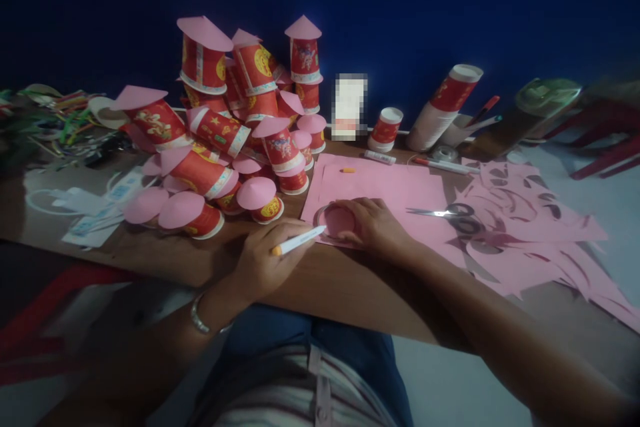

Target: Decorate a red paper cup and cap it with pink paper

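Note:
My left hand (260, 263) is closed round a white marker (300, 240) with an orange end. The marker's tip points right and touches or nearly touches the rim of a round ring (320, 215), which looks like a tape roll. My right hand (383, 227) curls its fingers round the ring's far and right sides and holds it down on a pink paper sheet (400, 183). Pink paper shows through the ring's middle. An orange marker cap (349, 171) lies on the sheet behind the ring. Scissors (440, 213) rest on the paper right of my right hand.
Several red paper cups with pink cone tops (200, 173) are piled at left. Pink paper scraps (530, 227) cover the right side. Behind stand a stack of cups (443, 107), a single red cup (385, 130) and a bottle (520, 113). A glue stick (380, 157) lies near the sheet's back edge.

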A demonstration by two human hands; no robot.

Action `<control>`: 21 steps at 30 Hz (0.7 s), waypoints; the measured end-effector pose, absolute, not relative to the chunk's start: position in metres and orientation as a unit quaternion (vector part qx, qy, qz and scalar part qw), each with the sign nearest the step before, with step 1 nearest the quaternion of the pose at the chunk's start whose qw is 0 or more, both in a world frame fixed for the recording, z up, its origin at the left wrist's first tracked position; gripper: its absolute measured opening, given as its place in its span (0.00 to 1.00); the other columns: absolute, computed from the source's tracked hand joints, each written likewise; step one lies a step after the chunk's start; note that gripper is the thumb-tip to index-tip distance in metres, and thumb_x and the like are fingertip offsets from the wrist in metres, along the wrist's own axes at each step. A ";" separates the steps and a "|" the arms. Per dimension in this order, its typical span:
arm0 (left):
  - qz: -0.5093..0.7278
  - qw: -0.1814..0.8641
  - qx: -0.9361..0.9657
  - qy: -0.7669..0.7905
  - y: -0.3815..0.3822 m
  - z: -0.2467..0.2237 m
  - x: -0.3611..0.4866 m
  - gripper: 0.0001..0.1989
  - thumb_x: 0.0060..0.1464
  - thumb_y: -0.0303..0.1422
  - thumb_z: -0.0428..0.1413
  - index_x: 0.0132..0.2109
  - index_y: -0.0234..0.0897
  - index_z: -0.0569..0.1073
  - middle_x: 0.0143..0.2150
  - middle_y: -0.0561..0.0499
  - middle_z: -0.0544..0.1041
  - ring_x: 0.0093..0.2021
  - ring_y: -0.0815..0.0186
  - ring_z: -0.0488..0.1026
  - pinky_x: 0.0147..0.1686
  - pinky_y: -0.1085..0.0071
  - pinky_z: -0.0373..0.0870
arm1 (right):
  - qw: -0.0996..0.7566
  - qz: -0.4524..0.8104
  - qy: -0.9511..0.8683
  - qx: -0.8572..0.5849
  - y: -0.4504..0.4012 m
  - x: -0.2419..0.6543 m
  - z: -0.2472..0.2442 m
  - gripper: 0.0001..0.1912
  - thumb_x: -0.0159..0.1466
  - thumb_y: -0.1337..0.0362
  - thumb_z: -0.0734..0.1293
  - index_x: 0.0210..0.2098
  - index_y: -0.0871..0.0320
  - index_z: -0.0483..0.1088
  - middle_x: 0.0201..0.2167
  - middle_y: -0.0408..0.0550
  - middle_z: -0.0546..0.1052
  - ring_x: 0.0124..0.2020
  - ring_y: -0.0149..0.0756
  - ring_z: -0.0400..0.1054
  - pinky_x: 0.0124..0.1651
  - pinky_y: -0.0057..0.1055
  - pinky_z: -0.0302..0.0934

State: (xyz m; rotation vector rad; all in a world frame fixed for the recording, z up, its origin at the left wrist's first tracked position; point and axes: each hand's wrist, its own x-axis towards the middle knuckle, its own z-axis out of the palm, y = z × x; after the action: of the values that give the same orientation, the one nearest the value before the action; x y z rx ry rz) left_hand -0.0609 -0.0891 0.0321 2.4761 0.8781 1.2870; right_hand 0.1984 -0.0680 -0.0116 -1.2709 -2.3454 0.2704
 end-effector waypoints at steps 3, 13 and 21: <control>0.437 0.101 0.843 0.296 -0.085 0.033 -0.060 0.09 0.60 0.24 0.61 0.47 0.38 0.76 0.42 0.49 0.84 0.43 0.66 0.82 0.47 0.69 0.80 | 0.233 0.102 -0.852 -0.457 -0.069 0.198 -0.012 0.26 0.70 0.60 0.66 0.66 0.53 0.63 0.58 0.57 0.77 0.57 0.53 0.71 0.56 0.53 0.63; 0.436 0.073 0.854 0.274 -0.071 0.037 -0.053 0.08 0.60 0.25 0.61 0.47 0.37 0.76 0.40 0.49 0.83 0.42 0.67 0.81 0.46 0.70 0.78 | 0.410 0.066 -0.797 -0.439 -0.071 0.202 -0.002 0.17 0.73 0.62 0.63 0.59 0.54 0.69 0.49 0.55 0.79 0.46 0.44 0.74 0.48 0.44 0.71; 0.385 0.100 0.887 0.235 -0.058 0.039 -0.028 0.08 0.63 0.27 0.57 0.48 0.38 0.76 0.42 0.48 0.81 0.43 0.65 0.79 0.45 0.69 0.76 | 0.379 -0.100 -0.839 -0.378 -0.091 0.196 0.015 0.17 0.71 0.64 0.66 0.59 0.56 0.69 0.29 0.46 0.77 0.30 0.38 0.71 0.32 0.36 0.62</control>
State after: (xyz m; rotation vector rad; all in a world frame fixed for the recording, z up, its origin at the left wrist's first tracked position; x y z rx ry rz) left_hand -0.0275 -0.0577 0.0394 2.6210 0.6943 1.1387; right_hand 0.1956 -0.0912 0.0147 -0.9654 -2.1428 -0.2563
